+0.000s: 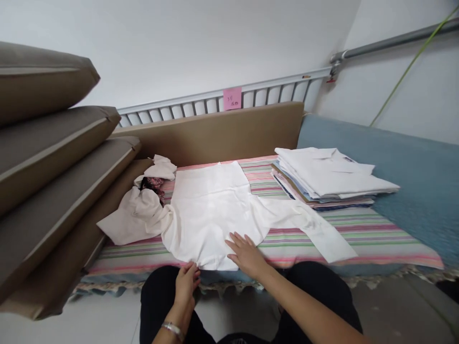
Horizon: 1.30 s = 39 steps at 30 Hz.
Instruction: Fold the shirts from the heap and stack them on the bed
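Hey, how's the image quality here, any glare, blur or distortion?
Head view: soft, diffuse light, with faint bright patches on the white long-sleeved shirt; head view: wide-angle stretching makes the stacked cushions loom at the left edge; head view: the blue cover looks smeared toward the right edge, and the handwriting on the pink note is hard to read.

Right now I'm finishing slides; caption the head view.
White garment spread on striped cloth, left hand at its edge, right hand on top.
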Tool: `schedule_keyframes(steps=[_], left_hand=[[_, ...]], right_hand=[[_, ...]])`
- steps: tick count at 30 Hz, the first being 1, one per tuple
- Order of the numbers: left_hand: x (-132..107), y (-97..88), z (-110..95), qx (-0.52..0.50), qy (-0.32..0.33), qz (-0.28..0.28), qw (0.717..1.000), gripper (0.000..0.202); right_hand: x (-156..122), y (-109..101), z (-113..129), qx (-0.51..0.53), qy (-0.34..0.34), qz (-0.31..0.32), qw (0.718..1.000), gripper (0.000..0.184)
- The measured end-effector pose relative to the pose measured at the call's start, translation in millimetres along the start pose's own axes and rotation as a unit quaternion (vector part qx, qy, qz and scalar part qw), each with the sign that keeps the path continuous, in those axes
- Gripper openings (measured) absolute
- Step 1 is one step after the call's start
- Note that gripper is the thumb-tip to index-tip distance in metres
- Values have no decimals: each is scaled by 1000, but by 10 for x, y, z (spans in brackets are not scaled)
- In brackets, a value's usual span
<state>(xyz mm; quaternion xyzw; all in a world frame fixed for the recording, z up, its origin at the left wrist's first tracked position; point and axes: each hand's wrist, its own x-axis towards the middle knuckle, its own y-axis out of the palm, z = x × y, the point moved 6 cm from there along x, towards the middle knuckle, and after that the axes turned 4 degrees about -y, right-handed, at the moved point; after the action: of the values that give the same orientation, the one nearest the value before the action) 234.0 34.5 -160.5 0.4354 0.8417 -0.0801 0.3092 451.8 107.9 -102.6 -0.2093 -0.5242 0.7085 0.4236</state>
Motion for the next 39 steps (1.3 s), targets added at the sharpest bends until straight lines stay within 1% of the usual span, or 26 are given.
schedule_keyframes(steps=[3, 7, 9, 11, 14, 17, 21, 23, 26, 29, 32, 34, 35, 39], left_hand=[[25, -47, 61, -2, -6, -10, 1000, 14], [20, -30, 238, -25, -37, 31, 999, 14], [11, -15, 325, -36, -54, 45, 997, 14], [9, -20, 385, -44, -68, 47, 996, 16], [26, -42, 381, -53, -68, 45, 995, 16], [59, -38, 289, -58, -56, 35, 996, 21], [72, 21, 185, -80, -48, 22, 995, 17], [55, 58, 168, -108, -50, 32, 992, 16], [21, 92, 158, -156, -56, 63, 984, 10], [-2, 100, 132, -189, -67, 87, 976, 3], [-25, 125, 85, -212, -78, 110, 968, 5], [-52, 160, 64, -226, -91, 128, 962, 7], [-68, 179, 61, -232, -98, 136, 958, 8], [-119, 241, 97, -257, -117, 163, 945, 10]], right_hand=[[-85, -52, 55, 24, 17, -33, 999, 41], [-239, -119, 243, 73, -1, -88, 993, 36], [-295, -87, 330, 91, -11, -94, 991, 35], [-326, -43, 376, 100, -18, -91, 991, 34], [-347, -20, 376, 107, -13, -98, 989, 33], [-339, -24, 404, 110, -12, -99, 989, 32], [-183, 17, 585, 98, -48, -61, 992, 34], [-38, 60, 688, 84, -73, -33, 993, 37], [201, 132, 798, 60, -99, 3, 993, 39], [390, 176, 872, 43, -108, 9, 993, 39], [518, 200, 956, 31, -119, 4, 992, 38], [588, 222, 1012, 23, -130, 15, 991, 39], [620, 235, 1034, 18, -135, 25, 990, 37], [716, 282, 1055, 6, -134, 57, 989, 21]])
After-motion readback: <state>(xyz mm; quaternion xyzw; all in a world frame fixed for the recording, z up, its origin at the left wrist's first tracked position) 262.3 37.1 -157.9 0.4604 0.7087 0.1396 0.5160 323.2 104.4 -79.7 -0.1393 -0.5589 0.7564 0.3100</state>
